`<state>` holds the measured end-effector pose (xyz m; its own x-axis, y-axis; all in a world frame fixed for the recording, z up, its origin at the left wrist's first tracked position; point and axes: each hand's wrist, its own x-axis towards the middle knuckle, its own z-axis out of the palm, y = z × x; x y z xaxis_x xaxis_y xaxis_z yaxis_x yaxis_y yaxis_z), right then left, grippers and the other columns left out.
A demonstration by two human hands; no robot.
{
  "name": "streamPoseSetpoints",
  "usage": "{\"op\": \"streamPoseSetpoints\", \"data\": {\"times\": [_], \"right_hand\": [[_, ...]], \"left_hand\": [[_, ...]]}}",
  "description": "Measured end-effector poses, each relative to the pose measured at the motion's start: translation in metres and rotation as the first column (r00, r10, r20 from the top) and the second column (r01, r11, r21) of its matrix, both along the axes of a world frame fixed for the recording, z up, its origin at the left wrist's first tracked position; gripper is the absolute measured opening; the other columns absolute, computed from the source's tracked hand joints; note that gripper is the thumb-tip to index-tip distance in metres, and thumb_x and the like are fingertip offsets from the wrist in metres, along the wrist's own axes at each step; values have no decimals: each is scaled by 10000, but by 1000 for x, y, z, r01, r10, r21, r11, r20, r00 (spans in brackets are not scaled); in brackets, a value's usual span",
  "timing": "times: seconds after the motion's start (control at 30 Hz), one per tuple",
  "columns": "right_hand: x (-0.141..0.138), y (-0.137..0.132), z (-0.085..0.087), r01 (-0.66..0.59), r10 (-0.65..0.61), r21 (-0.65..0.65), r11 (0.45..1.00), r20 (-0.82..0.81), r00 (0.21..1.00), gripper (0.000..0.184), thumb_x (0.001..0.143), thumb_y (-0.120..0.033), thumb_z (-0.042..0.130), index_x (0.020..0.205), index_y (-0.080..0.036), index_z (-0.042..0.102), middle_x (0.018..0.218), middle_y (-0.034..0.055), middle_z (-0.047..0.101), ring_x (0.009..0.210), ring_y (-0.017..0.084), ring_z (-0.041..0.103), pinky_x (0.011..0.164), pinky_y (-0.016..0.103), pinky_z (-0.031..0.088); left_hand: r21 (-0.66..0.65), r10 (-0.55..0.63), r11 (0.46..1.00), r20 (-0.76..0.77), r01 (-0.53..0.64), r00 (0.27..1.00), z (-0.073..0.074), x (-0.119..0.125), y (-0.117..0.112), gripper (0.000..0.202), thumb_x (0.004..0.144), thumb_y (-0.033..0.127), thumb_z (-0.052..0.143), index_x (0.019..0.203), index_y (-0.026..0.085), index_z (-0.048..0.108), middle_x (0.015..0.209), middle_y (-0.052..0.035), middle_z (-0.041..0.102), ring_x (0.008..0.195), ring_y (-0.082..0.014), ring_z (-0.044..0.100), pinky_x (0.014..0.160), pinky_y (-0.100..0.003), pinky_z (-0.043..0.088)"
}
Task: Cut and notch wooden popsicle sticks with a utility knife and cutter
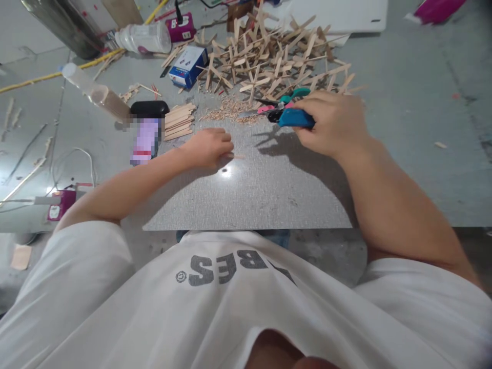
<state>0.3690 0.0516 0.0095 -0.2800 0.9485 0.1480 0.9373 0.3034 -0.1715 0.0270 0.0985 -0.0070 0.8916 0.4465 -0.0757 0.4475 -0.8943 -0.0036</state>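
My right hand (332, 123) is closed around blue-handled cutting pliers (292, 117), with their tip pointing left over a scatter of wood clippings (230, 108). My left hand (209, 147) rests on the grey mat (269, 189), fingers pinched on a small wooden stick piece (237, 156) that pokes out to the right. A big heap of glued wooden stick crosses (269, 56) lies just beyond both hands. A neat stack of flat wooden sticks (179, 122) sits left of the clippings.
A phone (146, 139) lies left of my left hand, with a black case (149, 108) behind it. A blue box (188, 65), a clear bottle (142, 37), a glue bottle (96, 92) and teal scissors (295, 94) lie around.
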Motion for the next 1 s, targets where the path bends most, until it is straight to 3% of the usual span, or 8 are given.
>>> {"op": "streamPoseSetpoints", "data": {"times": [0.1, 0.2, 0.3, 0.43, 0.57, 0.67, 0.83, 1.0], "right_hand": [[0, 0, 3, 8, -8, -1, 1000, -6, 1000, 514, 1009, -252, 673, 1516, -221, 752, 1522, 184, 791, 1457, 467, 730, 1121, 612, 623], [2, 1, 8, 36, -35, 24, 999, -34, 999, 516, 981, -237, 692, 1490, -222, 771, 1543, 166, 790, 1460, 458, 733, 1147, 610, 623], [6, -1, 14, 54, -48, 70, 996, -86, 995, 532, 987, -237, 685, 1512, -215, 766, 1550, 158, 792, 1465, 423, 733, 1199, 572, 606], [11, -2, 19, 69, -57, 88, 994, -128, 990, 506, 1024, -231, 630, 1510, -189, 764, 1558, 180, 785, 1477, 401, 720, 1233, 538, 580], [12, -2, 16, 63, -54, 52, 997, -161, 985, 496, 1059, -266, 621, 1540, -256, 739, 1584, 149, 772, 1501, 412, 696, 1249, 585, 575], [13, 1, 11, 64, -56, 37, 997, -175, 983, 478, 1076, -293, 643, 1547, -312, 725, 1622, 121, 751, 1546, 421, 661, 1264, 599, 564], [14, 6, 8, 92, -85, 60, 994, -112, 990, 506, 1040, -243, 648, 1527, -150, 750, 1590, 225, 755, 1511, 445, 681, 1226, 581, 554], [8, 2, 6, -66, 68, 27, 997, -58, 996, 485, 988, -256, 653, 1439, -174, 810, 1451, 186, 826, 1337, 388, 765, 1050, 512, 588]], "left_hand": [[50, 178, 983, -37, -177, 983, 10, 16, 38, 275, 1040, 220, 554, 1092, 180, 821, 1081, -162, 811, 1043, -307, 727, 810, -418, 460], [114, 281, 955, -63, -273, 958, 24, 26, 44, 315, 1041, 194, 516, 1140, 173, 815, 1165, -169, 822, 1143, -327, 739, 863, -428, 477], [91, 95, 992, -59, -89, 994, 26, 41, 7, 307, 1045, 178, 521, 1109, 129, 817, 1080, -185, 821, 1037, -337, 756, 800, -432, 463], [66, -236, 970, 63, 232, 970, 2, 74, -60, 268, 1099, 184, 571, 1060, 143, 833, 902, -142, 797, 925, -291, 746, 798, -426, 471], [136, -289, 953, 139, 271, 947, -16, 100, -58, 354, 1151, 159, 489, 1099, 115, 836, 924, -173, 801, 950, -307, 745, 785, -437, 470], [94, -87, 992, 79, 80, 993, -12, 100, -18, 351, 1142, 157, 484, 1177, 68, 821, 1066, -226, 818, 1127, -359, 754, 932, -469, 521], [16, 294, 955, 117, -298, 949, 8, 61, 27, 298, 1099, 114, 506, 1226, 84, 774, 1285, -247, 795, 1325, -389, 721, 1127, -517, 525], [-238, 539, 842, 368, -484, 758, 18, -1, -3, 168, 1139, 296, 533, 1062, 220, 661, 870, -66, 768, 829, -223, 708, 835, -391, 554]]}}
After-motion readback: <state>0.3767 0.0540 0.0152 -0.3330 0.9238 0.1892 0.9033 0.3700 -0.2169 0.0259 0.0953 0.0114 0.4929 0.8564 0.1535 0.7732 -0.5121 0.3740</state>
